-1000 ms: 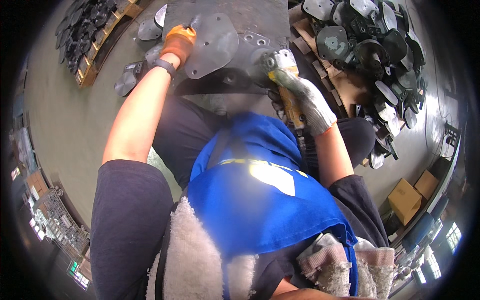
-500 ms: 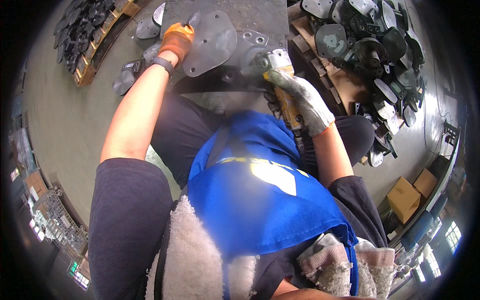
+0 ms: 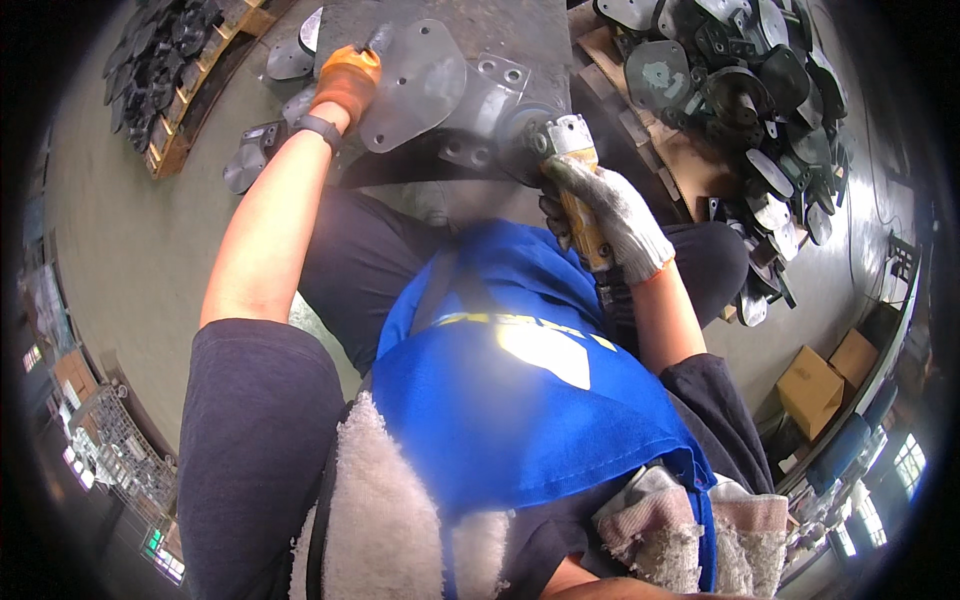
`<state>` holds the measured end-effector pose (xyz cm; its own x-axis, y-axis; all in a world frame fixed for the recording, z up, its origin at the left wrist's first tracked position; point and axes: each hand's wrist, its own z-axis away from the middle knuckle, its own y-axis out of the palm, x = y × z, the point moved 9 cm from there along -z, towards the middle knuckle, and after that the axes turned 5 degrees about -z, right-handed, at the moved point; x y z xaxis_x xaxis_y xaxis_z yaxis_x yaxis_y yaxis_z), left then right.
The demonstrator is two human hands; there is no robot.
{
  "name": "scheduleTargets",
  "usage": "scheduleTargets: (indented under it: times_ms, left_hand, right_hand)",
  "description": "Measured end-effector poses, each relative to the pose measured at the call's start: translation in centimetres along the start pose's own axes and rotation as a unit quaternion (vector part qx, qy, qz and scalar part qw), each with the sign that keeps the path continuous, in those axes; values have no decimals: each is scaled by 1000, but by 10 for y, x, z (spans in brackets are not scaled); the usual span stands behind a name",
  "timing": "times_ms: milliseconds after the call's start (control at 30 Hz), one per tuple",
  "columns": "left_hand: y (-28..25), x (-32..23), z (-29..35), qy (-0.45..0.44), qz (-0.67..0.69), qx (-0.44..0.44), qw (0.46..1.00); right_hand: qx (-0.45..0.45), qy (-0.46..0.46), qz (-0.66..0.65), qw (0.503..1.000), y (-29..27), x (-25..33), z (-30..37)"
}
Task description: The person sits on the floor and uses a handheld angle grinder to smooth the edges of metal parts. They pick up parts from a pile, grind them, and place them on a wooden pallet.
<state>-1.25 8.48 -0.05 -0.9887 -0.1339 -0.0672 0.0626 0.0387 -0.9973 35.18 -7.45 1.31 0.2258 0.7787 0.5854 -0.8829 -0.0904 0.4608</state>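
A flat grey metal plate [image 3: 418, 88] with rounded corners and small holes is part of a metal piece on the dark worktop in front of me. My left hand [image 3: 347, 88], in an orange glove, is closed on the plate's left edge; its fingertips are partly hidden. In my right hand [image 3: 605, 205], under a whitish knitted glove, is a yellow angle grinder [image 3: 584, 225] with a silver head. The grinder's round disc [image 3: 522, 143] lies over the piece's right side, beside a bracket with two holes [image 3: 503, 72]. Whether the disc touches the metal I cannot tell.
Many dark metal parts [image 3: 745, 100] are heaped on a pallet at the right. Another loaded wooden pallet [image 3: 190, 110] stands far left. Loose parts [image 3: 250, 158] lie left of the worktop [image 3: 520, 30]. Cardboard boxes [image 3: 810, 392] sit at the lower right.
The grinder's head has shifted slightly right and toward me, showing more of the disc and bracket. My left hand keeps its hold on the plate.
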Motion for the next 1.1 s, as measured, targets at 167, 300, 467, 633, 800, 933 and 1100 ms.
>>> scheduleTargets:
  times_ms: [167,300,467,633,800,933,1100]
  left_hand:
    - [-3,3,2,4,-2,-7,1000]
    - [-4,7,0,-33,21,-6,999]
    - [5,16,-2,-76,48,1,996]
    - [-7,5,4,-42,29,14,999]
    - [-3,3,0,-25,-7,16,1000]
    - [16,17,-9,-23,-15,19,999]
    - [12,11,-9,36,-2,-15,999]
  right_hand:
    - [26,32,-37,998,15,-5,14]
    - [29,11,51,998,33,12,9]
    - [44,22,10,999,8,-9,-6]
    - [50,15,60,997,17,-10,4]
    - [16,27,122,992,28,-5,17]
    - [0,28,67,997,38,5,31]
    - [29,21,133,990,42,15,12]
